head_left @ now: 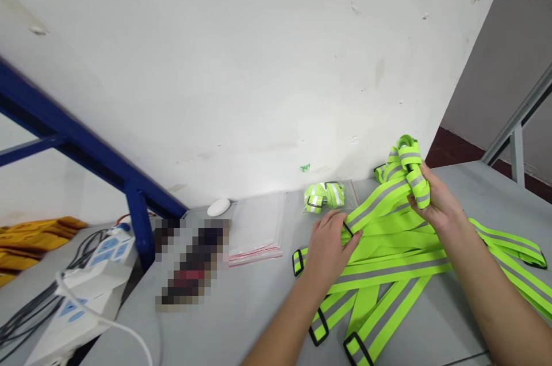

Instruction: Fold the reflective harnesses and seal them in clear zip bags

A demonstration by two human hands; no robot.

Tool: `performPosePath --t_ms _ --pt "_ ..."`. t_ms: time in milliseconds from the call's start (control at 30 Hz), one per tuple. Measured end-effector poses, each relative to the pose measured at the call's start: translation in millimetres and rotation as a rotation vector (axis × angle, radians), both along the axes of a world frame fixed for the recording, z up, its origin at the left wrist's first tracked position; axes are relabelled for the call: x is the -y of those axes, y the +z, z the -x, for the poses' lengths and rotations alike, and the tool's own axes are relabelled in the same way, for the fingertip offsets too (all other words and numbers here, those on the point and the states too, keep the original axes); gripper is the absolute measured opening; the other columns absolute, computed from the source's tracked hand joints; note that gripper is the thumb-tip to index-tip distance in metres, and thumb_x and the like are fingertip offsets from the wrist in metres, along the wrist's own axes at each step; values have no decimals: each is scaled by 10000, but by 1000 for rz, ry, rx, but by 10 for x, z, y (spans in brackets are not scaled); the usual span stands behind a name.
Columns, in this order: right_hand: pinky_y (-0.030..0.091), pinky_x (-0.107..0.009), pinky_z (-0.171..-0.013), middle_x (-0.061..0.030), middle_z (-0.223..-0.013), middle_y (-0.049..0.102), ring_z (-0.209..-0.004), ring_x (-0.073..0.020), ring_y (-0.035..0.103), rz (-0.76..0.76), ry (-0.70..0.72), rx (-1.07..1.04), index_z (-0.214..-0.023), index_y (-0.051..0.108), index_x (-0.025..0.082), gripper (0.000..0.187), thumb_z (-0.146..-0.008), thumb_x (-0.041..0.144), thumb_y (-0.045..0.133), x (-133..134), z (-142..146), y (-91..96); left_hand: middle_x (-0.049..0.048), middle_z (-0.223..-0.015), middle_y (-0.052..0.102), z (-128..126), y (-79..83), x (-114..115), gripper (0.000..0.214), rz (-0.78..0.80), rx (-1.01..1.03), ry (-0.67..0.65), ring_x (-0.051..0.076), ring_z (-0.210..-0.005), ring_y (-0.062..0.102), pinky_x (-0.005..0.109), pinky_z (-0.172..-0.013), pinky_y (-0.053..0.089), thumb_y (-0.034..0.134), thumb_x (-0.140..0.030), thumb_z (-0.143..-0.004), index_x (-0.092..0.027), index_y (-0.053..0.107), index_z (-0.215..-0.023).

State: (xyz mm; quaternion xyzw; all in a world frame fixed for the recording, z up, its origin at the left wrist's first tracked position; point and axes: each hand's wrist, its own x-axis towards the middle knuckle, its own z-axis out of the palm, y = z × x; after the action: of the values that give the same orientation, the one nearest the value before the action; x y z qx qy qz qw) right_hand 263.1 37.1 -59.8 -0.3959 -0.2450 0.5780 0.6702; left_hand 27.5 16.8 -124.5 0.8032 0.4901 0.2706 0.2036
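A pile of neon-green reflective straps [388, 265] with grey stripes and black buckles lies on the grey table [241, 320]. My right hand [435, 202] is closed around a folded bundle of strap [411, 167], lifted a little above the pile. My left hand [330, 248] rests on the pile's left end, fingers bent and pinching a strap near a black buckle. A small clear bag holding a rolled green strap [324, 196] lies just beyond my left hand, by the wall.
A stack of clear zip bags [256, 231] lies left of the straps, a white oval object [218, 206] behind it. Power strips with cables [86, 279] sit at the table's left, beside a blue metal frame [138, 210]. Yellow cloth [30, 239] lies far left.
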Motion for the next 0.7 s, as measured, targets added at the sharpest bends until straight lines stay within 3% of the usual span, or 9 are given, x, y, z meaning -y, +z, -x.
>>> performPosePath --t_ms 67,167,233,300,367,500,567,633,700 --pt "529 -163 -404 66 -630 703 -463 -104 635 13 78 3 -882 679 247 148 -770 311 750 24 69 31 114 -1358 535 -2 39 55 558 84 59 -43 330 -1340 378 511 -1079 320 618 -499 -827 -231 507 -1304" --pt "557 -192 -488 -1 -722 747 -588 -148 697 -12 276 63 -904 711 195 253 -721 351 792 100 208 140 108 -1575 229 29 154 101 1128 202 246 -111 364 -1444 169 526 -1128 249 810 -522 -609 -292 175 -1513" --pt "559 -208 -514 -48 -761 758 -642 -178 717 -36 422 139 -885 725 161 288 -706 373 801 167 277 246 103 -1613 78 68 274 66 1302 214 442 -155 353 -1466 97 504 -1155 202 819 -587 -552 -304 5 -1529" --pt "570 -239 -546 -67 -778 761 -666 -198 725 -50 549 215 -897 733 156 300 -698 369 805 229 312 362 115 -1607 117 112 410 -26 1280 213 656 -230 335 -1466 124 474 -1167 180 724 -725 -562 -286 12 -1531" --pt "589 -286 -599 -69 -785 761 -693 -217 729 -64 631 292 -929 737 168 323 -681 361 815 270 325 472 157 -1549 293 148 529 -141 1255 312 806 -338 349 -1432 240 467 -1151 224 597 -858 -528 -233 155 -1522" --pt "600 -328 -654 -59 -771 760 -760 -250 728 -101 549 453 -908 752 189 368 -586 326 866 276 356 638 195 -1320 572 130 584 -270 1232 763 836 -547 392 -1245 506 478 -1020 412 564 -933 -343 -158 551 -1301" --pt "598 -324 -658 -47 -756 759 -770 -258 724 -134 476 544 -861 763 196 348 -544 279 879 257 367 683 172 -1212 649 74 511 -253 1043 929 824 -573 376 -1150 586 476 -957 468 723 -816 -367 -166 639 -1179" --pt "593 -317 -643 -31 -736 756 -746 -256 719 -173 451 653 -822 771 200 291 -553 260 863 237 356 698 141 -1126 695 17 419 -195 786 1005 802 -549 347 -1079 636 473 -934 490 861 -582 -458 -169 675 -1100" --pt "581 -301 -594 -18 -727 752 -696 -245 710 -210 435 774 -800 777 201 232 -585 264 838 219 326 684 121 -1075 717 -14 351 -112 596 1034 780 -501 320 -1025 667 454 -903 517 880 -392 -536 -158 690 -1050"
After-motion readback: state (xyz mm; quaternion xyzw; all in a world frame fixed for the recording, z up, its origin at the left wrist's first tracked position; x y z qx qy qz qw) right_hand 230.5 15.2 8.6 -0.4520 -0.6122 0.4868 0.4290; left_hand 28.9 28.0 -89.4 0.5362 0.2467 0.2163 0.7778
